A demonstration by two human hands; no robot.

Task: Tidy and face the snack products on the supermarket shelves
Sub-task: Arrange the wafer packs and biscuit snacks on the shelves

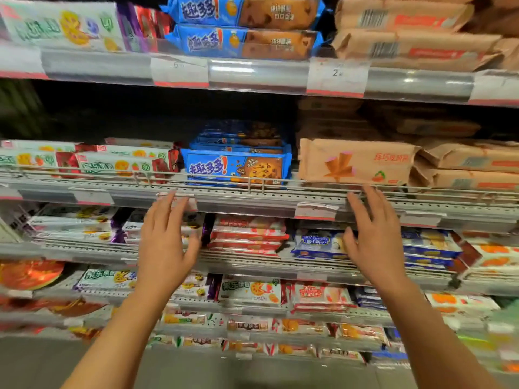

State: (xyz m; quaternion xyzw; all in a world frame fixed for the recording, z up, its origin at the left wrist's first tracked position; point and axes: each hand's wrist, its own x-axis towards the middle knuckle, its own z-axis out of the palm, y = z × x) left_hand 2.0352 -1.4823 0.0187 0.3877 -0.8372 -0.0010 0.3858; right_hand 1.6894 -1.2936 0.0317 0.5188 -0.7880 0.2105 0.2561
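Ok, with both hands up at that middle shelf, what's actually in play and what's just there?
In play: left hand, right hand, blue cookie pack, tan wafer pack.
Just there: price tags, top-shelf blue packs, lower-shelf snacks.

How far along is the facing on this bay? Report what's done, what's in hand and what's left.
Looks done: the blue cookie packs sit stacked, labels forward, at the rail. In hand: nothing; the left hand and right hand are open and raised toward that shelf's edge. Left: the tan wafer packs lie at mixed angles, some barcode side out, and the white fruit biscuit packs overlap unevenly.
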